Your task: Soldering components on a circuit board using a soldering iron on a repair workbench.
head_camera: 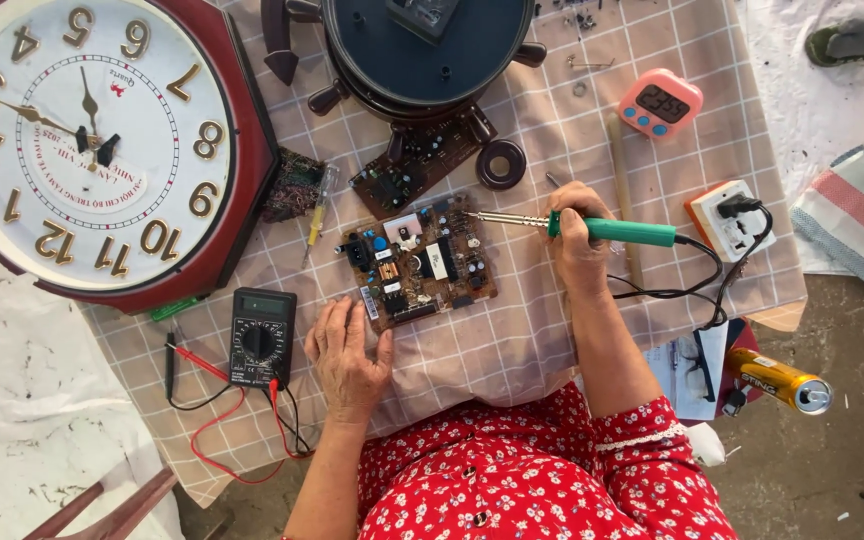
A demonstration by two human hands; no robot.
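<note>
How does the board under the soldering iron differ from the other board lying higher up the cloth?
The brown circuit board is larger, rectangular and lies clear, the soldering iron in the right hand reaching its corner. The dark circuit board is narrower, darker, and partly tucked under the round clock back. Both face components up.
</note>
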